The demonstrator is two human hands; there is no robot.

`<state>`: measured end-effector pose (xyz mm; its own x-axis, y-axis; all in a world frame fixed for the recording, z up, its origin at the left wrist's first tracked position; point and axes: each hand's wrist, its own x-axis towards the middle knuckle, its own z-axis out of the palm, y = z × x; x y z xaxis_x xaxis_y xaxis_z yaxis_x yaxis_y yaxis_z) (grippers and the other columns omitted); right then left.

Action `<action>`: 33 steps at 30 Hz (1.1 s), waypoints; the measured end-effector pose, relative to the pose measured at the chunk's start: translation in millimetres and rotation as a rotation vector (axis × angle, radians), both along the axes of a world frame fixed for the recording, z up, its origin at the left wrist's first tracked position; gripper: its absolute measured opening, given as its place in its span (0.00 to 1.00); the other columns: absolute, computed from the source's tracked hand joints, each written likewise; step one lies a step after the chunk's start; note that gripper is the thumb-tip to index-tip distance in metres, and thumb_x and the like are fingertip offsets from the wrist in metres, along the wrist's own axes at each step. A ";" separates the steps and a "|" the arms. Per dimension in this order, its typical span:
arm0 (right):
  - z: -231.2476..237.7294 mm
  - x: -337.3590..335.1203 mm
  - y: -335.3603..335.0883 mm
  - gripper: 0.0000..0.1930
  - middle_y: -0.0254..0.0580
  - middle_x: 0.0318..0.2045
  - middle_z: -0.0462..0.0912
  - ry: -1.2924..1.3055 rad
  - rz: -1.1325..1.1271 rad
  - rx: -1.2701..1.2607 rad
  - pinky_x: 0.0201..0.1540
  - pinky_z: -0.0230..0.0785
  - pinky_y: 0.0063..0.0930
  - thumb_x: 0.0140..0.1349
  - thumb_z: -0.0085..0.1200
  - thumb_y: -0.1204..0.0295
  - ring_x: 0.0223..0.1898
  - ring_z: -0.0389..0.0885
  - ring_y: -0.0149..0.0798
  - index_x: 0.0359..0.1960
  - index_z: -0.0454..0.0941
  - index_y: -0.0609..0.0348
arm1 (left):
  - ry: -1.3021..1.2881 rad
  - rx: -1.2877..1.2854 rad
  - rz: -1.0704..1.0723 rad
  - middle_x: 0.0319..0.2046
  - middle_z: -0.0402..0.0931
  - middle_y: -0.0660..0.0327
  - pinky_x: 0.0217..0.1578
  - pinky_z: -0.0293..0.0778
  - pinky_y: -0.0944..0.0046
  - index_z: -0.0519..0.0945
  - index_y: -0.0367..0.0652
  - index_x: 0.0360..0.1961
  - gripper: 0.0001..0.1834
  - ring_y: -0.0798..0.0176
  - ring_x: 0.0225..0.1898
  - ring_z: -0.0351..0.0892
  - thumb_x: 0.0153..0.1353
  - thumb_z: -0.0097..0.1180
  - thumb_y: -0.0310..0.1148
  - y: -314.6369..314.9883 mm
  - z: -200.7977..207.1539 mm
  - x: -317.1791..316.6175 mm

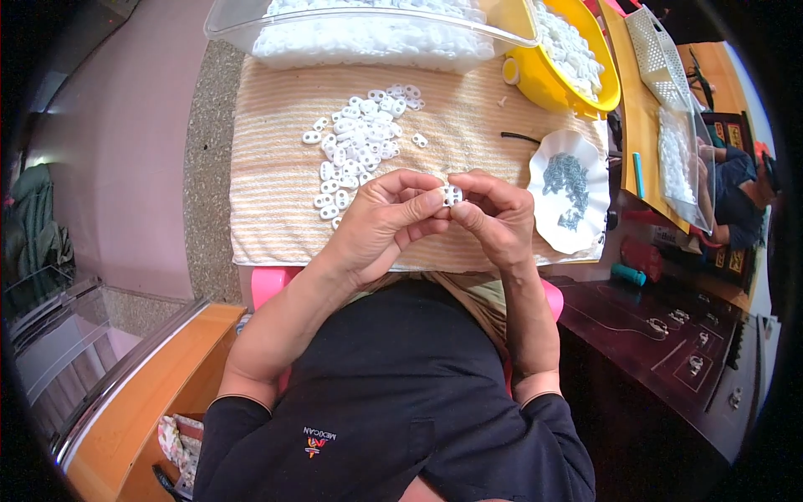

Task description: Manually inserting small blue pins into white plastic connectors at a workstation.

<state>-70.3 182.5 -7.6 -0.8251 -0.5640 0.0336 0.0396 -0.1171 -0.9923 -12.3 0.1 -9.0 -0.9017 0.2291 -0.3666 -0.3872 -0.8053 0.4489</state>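
Over the near part of a striped towel [276, 159], both my hands pinch one small white plastic piece with dark holes [452, 196]. My left hand [381, 219] grips its left side between thumb and fingers. From the other side, the thumb and forefinger of my right hand [498, 211] close on it. Beyond my left hand spreads a loose pile of white oval two-hole pieces [360, 134], some lying singly at its edge. To the right of my right hand stands a white wavy-edged dish [545, 226], holding many tiny dark grey parts [567, 188] too small to name.
A transparent bin [368, 42] full of white pieces stands at the far edge. Right of it is a yellow basin [615, 79] with more white parts. A thin black rod [520, 136] lies near the dish. At far right, a person [740, 197] sits by another bin.
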 end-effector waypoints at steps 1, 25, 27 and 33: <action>0.1 0.2 -0.1 0.15 0.43 0.40 0.79 -0.012 0.002 -0.005 0.43 0.73 0.21 0.57 0.59 0.82 0.38 0.79 0.31 0.48 0.77 0.70 | 0.017 0.024 -0.016 0.35 0.80 0.60 0.40 0.79 0.69 0.78 0.41 0.41 0.08 0.68 0.37 0.80 0.61 0.58 0.27 -0.4 -0.2 -0.6; 11.3 2.5 -2.0 0.15 0.40 0.36 0.76 0.108 0.031 -0.015 0.38 0.67 0.19 0.54 0.62 0.80 0.36 0.74 0.29 0.45 0.79 0.67 | 0.102 0.095 -0.039 0.32 0.77 0.65 0.39 0.77 0.68 0.76 0.43 0.34 0.03 0.70 0.36 0.78 0.61 0.59 0.28 5.6 1.7 3.7; 12.8 1.4 -2.4 0.15 0.41 0.36 0.76 0.121 0.040 -0.025 0.38 0.67 0.19 0.54 0.62 0.81 0.36 0.74 0.29 0.45 0.79 0.67 | 0.106 0.087 -0.025 0.32 0.77 0.65 0.39 0.78 0.68 0.76 0.42 0.34 0.03 0.70 0.36 0.78 0.61 0.58 0.28 7.9 2.7 4.2; 14.3 4.4 -0.7 0.15 0.41 0.36 0.76 0.120 0.052 -0.033 0.37 0.68 0.19 0.54 0.60 0.83 0.36 0.74 0.29 0.45 0.79 0.66 | 0.142 0.059 -0.032 0.32 0.77 0.64 0.39 0.78 0.68 0.76 0.42 0.34 0.03 0.70 0.35 0.78 0.62 0.58 0.27 11.5 1.6 4.1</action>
